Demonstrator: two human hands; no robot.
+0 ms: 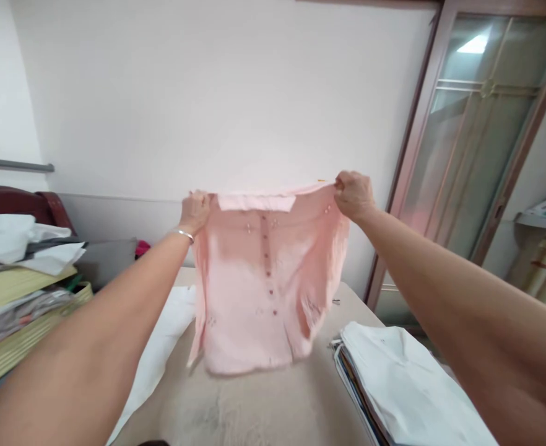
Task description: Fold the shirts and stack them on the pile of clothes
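A pale pink buttoned shirt [259, 291] with a small collar hangs in the air in front of me, above a beige table [273, 402]. My left hand [194, 210], with a silver bracelet at the wrist, is closed on the shirt's left shoulder. At the right shoulder of the garment, my right hand [354, 194] is closed on the fabric too. Both arms are stretched forward and the shirt is spread between them. Its hem hangs just above the tabletop.
A stack of folded clothes topped with white cloth [403, 384] lies at the table's right. A white cloth [161, 347] lies at the left. Piled fabric and a woven basket [22, 341] stand far left. A glass-panelled door [477, 136] is behind on the right.
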